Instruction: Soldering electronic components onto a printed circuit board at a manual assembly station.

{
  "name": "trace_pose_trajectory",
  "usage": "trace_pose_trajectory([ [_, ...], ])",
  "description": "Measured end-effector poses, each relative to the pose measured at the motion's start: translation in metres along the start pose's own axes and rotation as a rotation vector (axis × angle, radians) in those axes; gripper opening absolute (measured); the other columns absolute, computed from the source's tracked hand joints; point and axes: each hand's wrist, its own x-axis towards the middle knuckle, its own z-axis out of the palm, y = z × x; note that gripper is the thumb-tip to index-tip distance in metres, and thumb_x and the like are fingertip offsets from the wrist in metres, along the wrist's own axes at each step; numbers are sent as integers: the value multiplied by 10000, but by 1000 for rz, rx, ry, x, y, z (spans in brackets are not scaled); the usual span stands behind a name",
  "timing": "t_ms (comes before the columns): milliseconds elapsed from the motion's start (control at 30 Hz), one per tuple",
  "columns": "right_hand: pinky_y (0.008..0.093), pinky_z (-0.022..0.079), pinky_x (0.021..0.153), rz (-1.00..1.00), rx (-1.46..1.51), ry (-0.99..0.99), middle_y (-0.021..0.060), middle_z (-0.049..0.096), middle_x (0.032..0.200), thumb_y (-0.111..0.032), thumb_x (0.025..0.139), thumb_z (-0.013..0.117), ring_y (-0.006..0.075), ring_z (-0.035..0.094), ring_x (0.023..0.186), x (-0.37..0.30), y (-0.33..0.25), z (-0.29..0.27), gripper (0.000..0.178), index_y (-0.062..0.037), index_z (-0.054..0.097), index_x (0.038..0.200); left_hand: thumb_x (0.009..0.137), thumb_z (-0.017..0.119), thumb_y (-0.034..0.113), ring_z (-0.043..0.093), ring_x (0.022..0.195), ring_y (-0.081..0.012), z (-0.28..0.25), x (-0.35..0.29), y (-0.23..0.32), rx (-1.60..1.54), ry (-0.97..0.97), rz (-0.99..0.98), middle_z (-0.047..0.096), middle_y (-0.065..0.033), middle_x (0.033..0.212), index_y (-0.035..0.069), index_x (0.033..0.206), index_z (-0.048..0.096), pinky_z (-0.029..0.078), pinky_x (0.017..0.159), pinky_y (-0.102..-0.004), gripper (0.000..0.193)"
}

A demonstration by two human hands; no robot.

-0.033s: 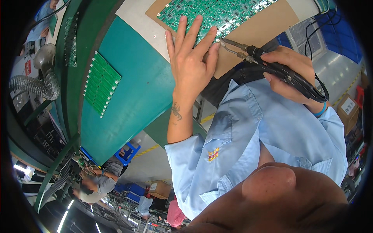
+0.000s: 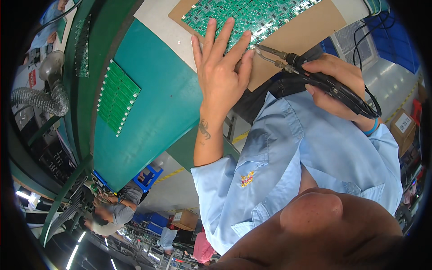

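My left hand (image 2: 222, 74) lies with fingers spread on the near left part of a green circuit board panel (image 2: 243, 18) packed with small components. Under the panel is a brown cardboard sheet (image 2: 310, 40). In my right hand (image 2: 337, 74) is a black soldering iron (image 2: 333, 85), gripped by its handle, with a thin metal tube beside its slim tip. That tip meets the panel's near edge, close to my left thumb and forefinger. Whether it touches a solder joint is too small to tell.
Another green board panel (image 2: 118, 96) with white connectors along its edges lies on the teal mat (image 2: 168, 96). A fume extraction hose (image 2: 40, 100) stands at the left. Dark cables (image 2: 360, 40) hang at the right. Another person (image 2: 119, 209) sits at the lower left.
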Motion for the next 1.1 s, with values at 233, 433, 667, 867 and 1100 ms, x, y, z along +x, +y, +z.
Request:
trace_pose_trajectory([
  [233,282,491,620,-26,-47,18,111,738,891,72,706,764,197,607,677,-5,-2,-3,469,22,740,1171,913,779,191,437,1536,-345,1,-2,1,-6,-1,-8,640,-70,1508,178,1230,816,203,1286,-618,319],
  [433,279,499,624,-43,-72,61,112,744,888,65,697,764,198,616,679,-6,-4,-8,468,26,737,1163,919,773,195,432,1540,-345,-1,-2,1,-11,-11,-17,640,-68,1511,179,1229,818,203,1288,-614,314],
  [667,272,517,646,-31,-83,162,121,756,917,65,721,753,187,650,702,-7,4,-22,465,27,733,1185,925,764,189,427,1545,-352,-5,0,2,8,-42,-29,630,-69,1524,180,1247,811,210,1287,-612,326],
  [867,230,512,738,-103,-146,528,76,749,1093,-13,933,743,122,651,819,10,49,-40,397,-19,705,1328,924,761,183,415,1553,-361,-8,0,4,12,-67,-24,605,-69,1556,172,1265,802,212,1287,-618,344],
  [1100,275,531,876,174,77,724,111,721,1196,-97,1023,675,164,651,997,39,86,-57,366,3,647,1374,920,768,185,411,1554,-368,-9,-2,4,50,-49,-25,596,-78,1566,167,1282,792,215,1284,-629,363],
])
